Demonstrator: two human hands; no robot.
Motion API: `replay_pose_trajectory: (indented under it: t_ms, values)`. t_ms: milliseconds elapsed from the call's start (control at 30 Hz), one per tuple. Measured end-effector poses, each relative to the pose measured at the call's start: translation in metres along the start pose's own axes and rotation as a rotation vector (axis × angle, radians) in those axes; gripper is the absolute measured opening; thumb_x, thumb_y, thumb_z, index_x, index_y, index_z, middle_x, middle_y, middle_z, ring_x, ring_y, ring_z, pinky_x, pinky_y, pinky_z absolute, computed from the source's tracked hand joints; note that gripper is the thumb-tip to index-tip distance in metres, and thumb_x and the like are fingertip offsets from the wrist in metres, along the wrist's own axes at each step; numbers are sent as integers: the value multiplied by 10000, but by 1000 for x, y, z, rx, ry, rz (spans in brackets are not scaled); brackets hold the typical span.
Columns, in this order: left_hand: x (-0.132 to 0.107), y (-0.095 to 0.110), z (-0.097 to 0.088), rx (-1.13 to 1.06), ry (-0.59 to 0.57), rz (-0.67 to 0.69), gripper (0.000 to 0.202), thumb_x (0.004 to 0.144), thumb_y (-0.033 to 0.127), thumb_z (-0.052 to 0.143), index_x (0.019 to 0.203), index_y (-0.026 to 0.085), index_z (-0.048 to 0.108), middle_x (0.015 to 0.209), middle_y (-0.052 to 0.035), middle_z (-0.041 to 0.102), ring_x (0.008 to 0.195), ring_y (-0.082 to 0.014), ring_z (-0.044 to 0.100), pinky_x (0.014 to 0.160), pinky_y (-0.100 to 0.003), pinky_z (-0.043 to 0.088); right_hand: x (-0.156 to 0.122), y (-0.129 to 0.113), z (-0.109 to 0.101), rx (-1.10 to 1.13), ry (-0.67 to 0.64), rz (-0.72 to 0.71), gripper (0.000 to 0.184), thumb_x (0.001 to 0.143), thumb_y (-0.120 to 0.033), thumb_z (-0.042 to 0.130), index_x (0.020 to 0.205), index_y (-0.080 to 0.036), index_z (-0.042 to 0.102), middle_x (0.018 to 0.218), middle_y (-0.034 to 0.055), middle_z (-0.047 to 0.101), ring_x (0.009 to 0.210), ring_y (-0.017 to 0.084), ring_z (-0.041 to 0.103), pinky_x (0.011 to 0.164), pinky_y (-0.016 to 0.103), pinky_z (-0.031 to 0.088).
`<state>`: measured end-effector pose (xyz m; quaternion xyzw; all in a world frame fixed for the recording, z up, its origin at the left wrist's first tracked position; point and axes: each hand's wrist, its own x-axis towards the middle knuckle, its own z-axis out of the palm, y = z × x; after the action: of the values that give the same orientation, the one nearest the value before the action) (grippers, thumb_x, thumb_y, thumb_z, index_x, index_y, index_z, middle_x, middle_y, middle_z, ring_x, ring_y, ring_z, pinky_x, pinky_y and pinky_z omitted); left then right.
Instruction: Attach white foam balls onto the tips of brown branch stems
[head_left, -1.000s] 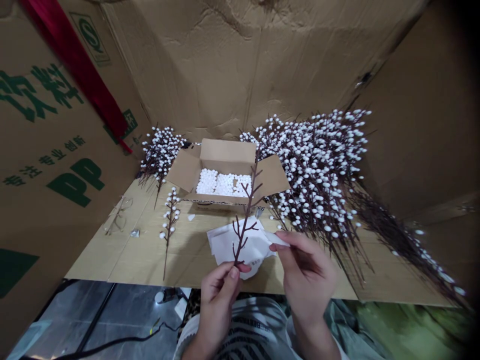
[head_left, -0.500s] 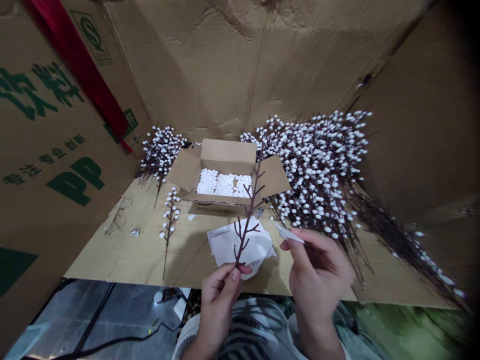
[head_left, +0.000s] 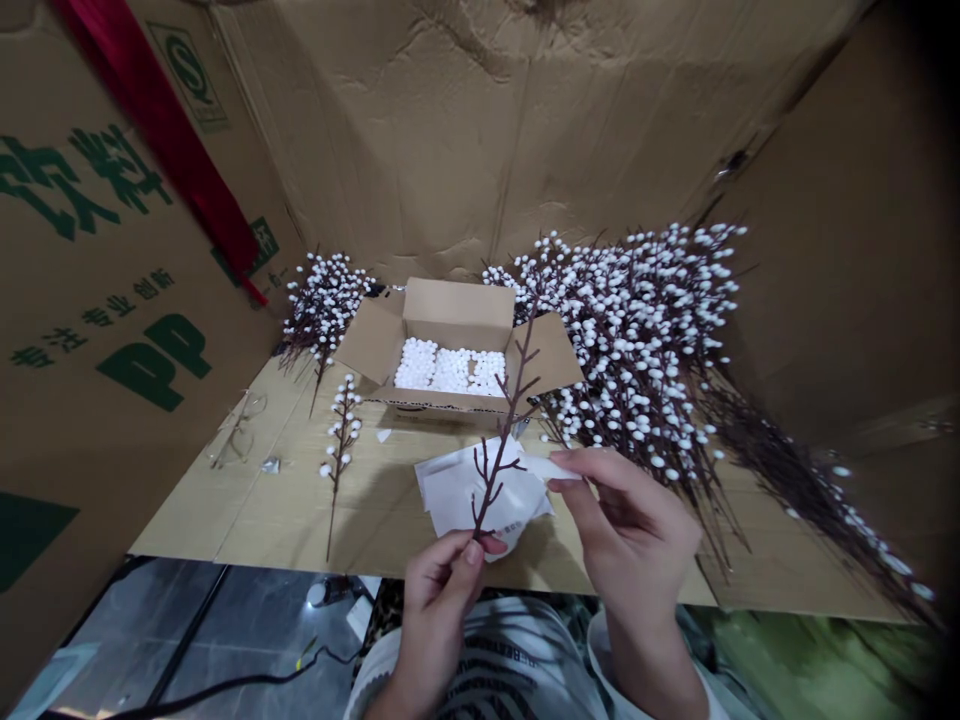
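My left hand (head_left: 444, 590) pinches the lower end of a bare brown artificial twig (head_left: 504, 440), which stands up and leans slightly right. Between the thumb and fingers of my right hand (head_left: 630, 530) is a small white piece of paper (head_left: 551, 467), its tip close to the twig's side branches; whether they touch I cannot tell. White paper sheets (head_left: 450, 490) lie on the table behind the twig. Beyond them an open cardboard box (head_left: 457, 400) holds many small white balls (head_left: 450, 368).
A single berry twig (head_left: 341, 440) lies left of the box. Berry branches are heaped at the right (head_left: 637, 340) and back left (head_left: 326, 300). Bare stems (head_left: 780, 450) lie far right, eyeglasses (head_left: 238, 428) far left. Cardboard walls (head_left: 390, 130) surround the table; a red ribbon (head_left: 172, 150) hangs left.
My right hand has moved left and turned slightly, bringing the white piece of paper up close to the twig. The twig leans a little more to the right; my left hand keeps its hold.
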<state>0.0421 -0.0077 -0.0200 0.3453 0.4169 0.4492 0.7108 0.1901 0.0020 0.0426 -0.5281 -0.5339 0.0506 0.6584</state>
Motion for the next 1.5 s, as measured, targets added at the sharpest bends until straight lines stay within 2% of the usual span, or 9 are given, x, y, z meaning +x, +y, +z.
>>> replay_pose_trajectory:
  t_ms: [167, 433, 633, 833, 1000, 1133, 1333, 1500]
  values:
    - [1, 0, -1, 17, 19, 9, 432, 679, 554, 731, 734, 130, 785, 554, -11, 544, 499, -79, 307, 468, -209, 234, -1, 4, -4, 17, 74, 15, 219, 775, -62, 642, 859, -243, 733, 801, 15, 736, 680, 169, 681, 640, 306, 584]
    - [0, 1, -2, 13, -3, 2, 426, 700, 550, 719, 749, 131, 780, 512, 22, 442, 499, -84, 286, 469, -220, 229, 1, -1, -5, 7, -29, -31, 270, 775, -29, 614, 855, -256, 735, 761, -3, 730, 676, 158, 677, 583, 259, 554]
    - [0, 1, -2, 20, -10, 13, 429, 709, 548, 712, 745, 125, 774, 523, 22, 445, 503, -85, 290, 479, -223, 221, 0, 6, -7, -8, 94, 6, 175, 768, -93, 670, 839, -237, 739, 791, 20, 736, 660, 175, 674, 606, 303, 555]
    - [0, 0, -3, 50, -9, 6, 421, 714, 548, 705, 745, 133, 772, 497, 26, 446, 494, -90, 288, 484, -227, 223, 8, 6, -3, -46, 177, 55, 122, 774, -130, 671, 826, -221, 733, 736, 15, 723, 631, 165, 669, 568, 277, 541]
    - [-1, -1, -4, 64, 4, 24, 419, 707, 551, 712, 739, 139, 775, 536, -4, 525, 508, -100, 337, 493, -232, 247, 16, 4, 2, -57, 201, 41, 137, 776, -119, 668, 834, -226, 731, 733, 4, 716, 635, 149, 658, 584, 264, 537]
    - [-1, -2, -4, 71, -9, 31, 431, 709, 559, 705, 728, 134, 771, 512, 6, 509, 487, -91, 321, 481, -227, 239, 18, 4, 4, -59, 220, 47, 130, 781, -130, 662, 845, -220, 732, 721, 4, 716, 598, 144, 651, 544, 256, 528]
    - [0, -2, -3, 56, 15, 34, 410, 701, 552, 717, 730, 148, 775, 531, 0, 538, 492, -88, 333, 480, -220, 243, 17, 4, 3, -47, 174, 36, 127, 773, -123, 667, 813, -223, 735, 733, 2, 718, 604, 145, 656, 533, 250, 524]
    - [-2, 1, 0, 62, 22, 23, 423, 692, 570, 715, 715, 153, 781, 519, 3, 508, 493, -91, 312, 480, -226, 228, 24, 4, 2, -27, 276, 48, 83, 774, -159, 681, 826, -204, 729, 701, 3, 708, 514, 116, 618, 457, 220, 481]
